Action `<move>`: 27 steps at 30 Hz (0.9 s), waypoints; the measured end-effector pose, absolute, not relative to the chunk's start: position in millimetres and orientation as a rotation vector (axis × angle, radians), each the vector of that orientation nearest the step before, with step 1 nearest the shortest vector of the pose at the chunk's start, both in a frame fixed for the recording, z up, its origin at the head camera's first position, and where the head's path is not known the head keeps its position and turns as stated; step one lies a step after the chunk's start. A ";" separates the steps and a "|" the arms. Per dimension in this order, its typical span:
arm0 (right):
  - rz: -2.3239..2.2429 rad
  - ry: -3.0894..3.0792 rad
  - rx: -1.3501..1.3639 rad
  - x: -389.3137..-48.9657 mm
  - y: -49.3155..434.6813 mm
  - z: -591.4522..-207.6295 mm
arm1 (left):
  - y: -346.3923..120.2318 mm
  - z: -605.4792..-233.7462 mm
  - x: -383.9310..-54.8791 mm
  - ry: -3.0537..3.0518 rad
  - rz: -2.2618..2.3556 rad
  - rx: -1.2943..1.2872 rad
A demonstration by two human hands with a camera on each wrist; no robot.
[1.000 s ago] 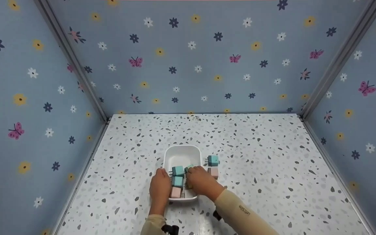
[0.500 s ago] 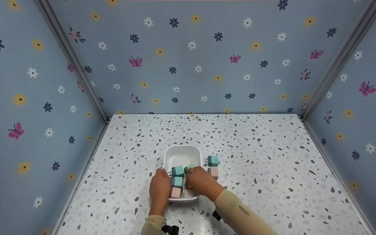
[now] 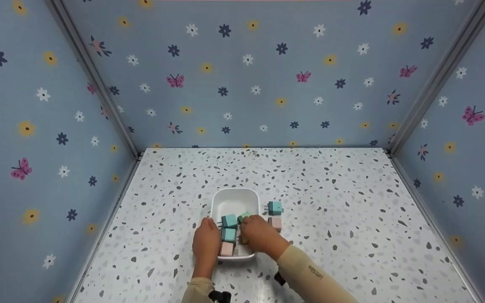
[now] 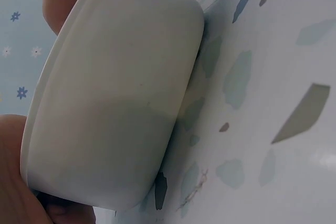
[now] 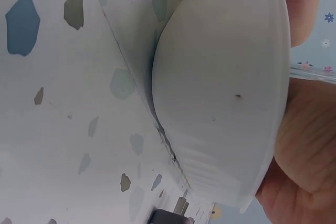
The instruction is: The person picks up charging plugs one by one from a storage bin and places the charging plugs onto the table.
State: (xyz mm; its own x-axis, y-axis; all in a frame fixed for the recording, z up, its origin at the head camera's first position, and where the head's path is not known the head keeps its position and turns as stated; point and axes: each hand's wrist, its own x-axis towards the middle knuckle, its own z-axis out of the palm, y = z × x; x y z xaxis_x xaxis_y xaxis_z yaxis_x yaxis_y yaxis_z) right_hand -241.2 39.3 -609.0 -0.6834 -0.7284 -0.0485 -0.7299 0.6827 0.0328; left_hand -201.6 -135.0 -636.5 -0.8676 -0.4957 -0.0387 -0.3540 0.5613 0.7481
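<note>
A white plastic tub stands on the speckled table. My left hand grips its left side, the fingers curling round the wall in the left wrist view. Inside along the left lie two teal charger plugs, an upper one and a lower one, with a pink charger plug nearest me. My right hand reaches over the right rim, its curled fingertips on a light green charger plug. A yellowish piece shows partly under that hand. The right thumb's contact is hidden.
Right of the tub, another teal charger plug lies with prongs pointing left. Below it sits a second pink charger plug, partly behind my right hand. Flowered blue panels wall the table at the back and both sides.
The light green charger plug seems to shift very slightly under my right fingertips. Both hands and the tub otherwise stay in place.
</note>
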 end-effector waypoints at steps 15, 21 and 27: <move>0.136 2.893 -1.192 -237.6 41.2 -603.7 | -133.3 -636.9 -201.7 -2.648 -1.091 0.723; 0.098 2.913 -1.160 -236.2 43.4 -600.9 | -133.4 -637.5 -202.6 -2.653 -1.085 0.728; 0.008 2.923 -1.121 -235.5 44.7 -597.2 | -134.9 -637.0 -202.5 -2.657 -1.075 0.731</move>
